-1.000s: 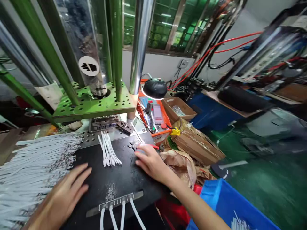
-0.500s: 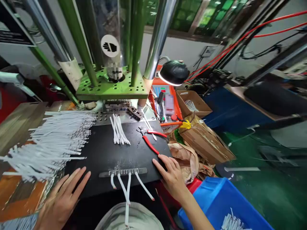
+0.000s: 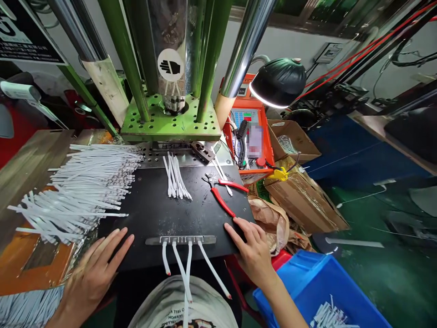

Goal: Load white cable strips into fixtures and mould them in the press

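Note:
My left hand (image 3: pixel 97 269) lies with fingers spread on the left front edge of the black work plate (image 3: pixel 146 191), holding nothing. My right hand (image 3: pixel 251 246) rests open on the plate's right edge, its fingertips close to a handle of the red-handled pliers (image 3: pixel 222 202). Between the hands, a grey slotted strip (image 3: pixel 155 240) lies near the front edge, with several white strips (image 3: pixel 213 270) hanging from it toward my lap. A small bundle of white strips (image 3: pixel 176 177) sits at the plate's middle. A large pile of them (image 3: pixel 88 182) spreads on the left.
A green press (image 3: pixel 174 125) stands behind the plate. Right of it are a black lamp (image 3: pixel 282 82), an orange control box (image 3: pixel 269 132) and cardboard boxes (image 3: pixel 303 196). A blue bin (image 3: pixel 300 278) holding white strips stands at the lower right.
The camera view has shifted, so the press and lamp appear larger and the scene sits further right. Both hands remain resting open on the plate's edges.

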### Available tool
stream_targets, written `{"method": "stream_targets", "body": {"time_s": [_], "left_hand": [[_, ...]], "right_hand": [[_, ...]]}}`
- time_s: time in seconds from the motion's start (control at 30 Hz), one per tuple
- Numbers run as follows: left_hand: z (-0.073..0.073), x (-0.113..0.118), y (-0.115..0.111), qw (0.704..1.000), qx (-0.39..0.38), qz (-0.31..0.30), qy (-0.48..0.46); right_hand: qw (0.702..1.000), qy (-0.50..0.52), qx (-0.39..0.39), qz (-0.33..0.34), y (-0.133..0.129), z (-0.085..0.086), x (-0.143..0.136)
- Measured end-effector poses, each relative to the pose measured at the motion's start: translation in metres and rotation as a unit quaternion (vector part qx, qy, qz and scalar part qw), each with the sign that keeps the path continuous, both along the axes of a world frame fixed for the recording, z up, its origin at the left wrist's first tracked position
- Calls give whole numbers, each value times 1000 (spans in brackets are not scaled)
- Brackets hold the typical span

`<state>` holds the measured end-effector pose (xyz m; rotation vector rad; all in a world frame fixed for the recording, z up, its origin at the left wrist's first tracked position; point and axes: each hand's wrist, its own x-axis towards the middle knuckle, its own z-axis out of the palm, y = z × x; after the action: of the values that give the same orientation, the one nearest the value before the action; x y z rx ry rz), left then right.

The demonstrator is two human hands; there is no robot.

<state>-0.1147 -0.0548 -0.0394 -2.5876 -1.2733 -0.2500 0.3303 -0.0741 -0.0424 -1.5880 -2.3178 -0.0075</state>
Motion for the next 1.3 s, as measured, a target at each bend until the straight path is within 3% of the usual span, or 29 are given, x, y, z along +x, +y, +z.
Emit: {"method": "stream_targets", "body": {"time_s": [0.23,0.33,0.47,0.6,0.67,0.77,0.87,0.93,1.0,1.03,1.13,1.2,1.3], "left_hand": [[-2,2,1,1000,-3,2,-15],[2,3,1,1000,-8,-6,-15],[20,-1,9,995,-78,-48,-35],[51,8,58,979,-126,-139,-85],[66,30,94,973,-117,-168,-105],[84,83,145,962,-131,-213,-112],[93,143,181,936,-213,-253,-124],[94,180,196,918,-250,-274,-140],[91,213,207,908,-260,-294,-148],[88,229,210,903,-262,-309,-141],[72,268,217,893,-245,-370,-72],[58,287,219,894,-209,-396,-9],[44,300,219,897,-155,-413,28]], "right_hand": [[1000,-3,2,-6,0,-2,-2],[1000,3,-6,-6,-1,7,-1],[992,87,-89,33,16,36,3],[989,139,-45,-14,68,49,2],[992,100,-43,-56,97,48,-2],[991,51,-100,-73,125,49,-13],[987,69,-116,-91,125,55,-15],[978,150,-93,-111,112,57,-5],[944,290,-72,-137,94,57,11],[912,373,-69,-154,83,55,20],[780,584,-75,-214,52,48,43],[703,673,-68,-220,33,42,50],[637,743,-36,-201,15,35,49]]}}
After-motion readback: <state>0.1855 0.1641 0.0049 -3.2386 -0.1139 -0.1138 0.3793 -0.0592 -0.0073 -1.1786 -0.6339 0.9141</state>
